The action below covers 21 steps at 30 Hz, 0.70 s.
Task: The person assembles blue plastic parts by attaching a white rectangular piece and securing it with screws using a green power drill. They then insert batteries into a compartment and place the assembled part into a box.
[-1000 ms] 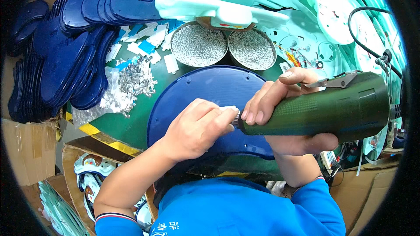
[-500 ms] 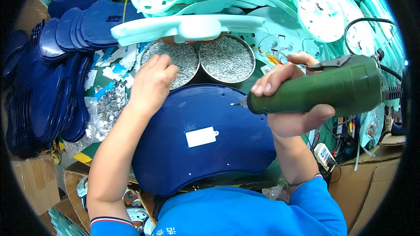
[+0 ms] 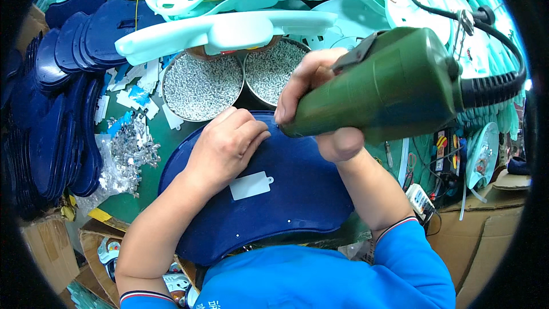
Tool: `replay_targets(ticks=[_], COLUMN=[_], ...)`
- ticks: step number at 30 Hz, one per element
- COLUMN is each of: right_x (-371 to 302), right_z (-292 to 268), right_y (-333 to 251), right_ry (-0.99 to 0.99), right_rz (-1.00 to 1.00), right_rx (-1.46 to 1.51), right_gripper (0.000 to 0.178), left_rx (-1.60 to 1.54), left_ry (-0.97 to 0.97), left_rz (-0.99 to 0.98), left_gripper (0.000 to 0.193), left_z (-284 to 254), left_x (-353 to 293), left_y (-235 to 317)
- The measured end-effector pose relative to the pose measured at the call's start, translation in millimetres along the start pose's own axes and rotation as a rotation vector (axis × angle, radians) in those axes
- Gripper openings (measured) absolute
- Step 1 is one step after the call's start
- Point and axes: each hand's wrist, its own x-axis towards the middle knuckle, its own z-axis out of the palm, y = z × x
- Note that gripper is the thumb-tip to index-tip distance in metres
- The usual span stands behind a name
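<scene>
My right hand (image 3: pixel 311 83) is wrapped around a green electric screwdriver (image 3: pixel 377 91), tilted with its nose down to the left and its cord leaving on the right. The tool's tip is hidden behind my fingers. Close to that nose, my left hand (image 3: pixel 231 140) has its fingers pinched together over a dark blue curved plastic panel (image 3: pixel 309 189). Whatever sits in the pinch is too small or hidden to name. A white rectangular plate with a small tab (image 3: pixel 250 186) lies on the panel, below my left fingers.
Two round tins of small silvery screws (image 3: pixel 203 86) stand beyond the panel, under a pale mint plastic part (image 3: pixel 240 31). Stacked blue panels (image 3: pixel 57 126) and a bag of metal clips (image 3: pixel 128 154) are at left. A white power strip (image 3: pixel 420 200) lies at right.
My left hand has come from the left screw tin down over the panel, fingers pinched. My right hand has brought the screwdriver leftward, its nose now beside my left fingers.
</scene>
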Motion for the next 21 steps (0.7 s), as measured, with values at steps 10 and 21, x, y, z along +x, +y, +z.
replay_targets(ticks=[10,21], right_x=[-35.8,-46.7], right_z=[7.4,6.9], right_y=[-32.6,-4.2], right_ry=[0.029,-0.203], right_rz=[-0.007,-0.013], right_rx=[0.147,0.187], right_gripper=[0.118,0.103], left_rx=[-0.155,-0.039], left_ry=[-0.097,-0.121], left_rz=[-0.034,-0.02], left_gripper=[0.015,0.023], left_z=[-5.1,-6.6], left_x=[-19.9,-47.9], left_y=[20.6,32.4])
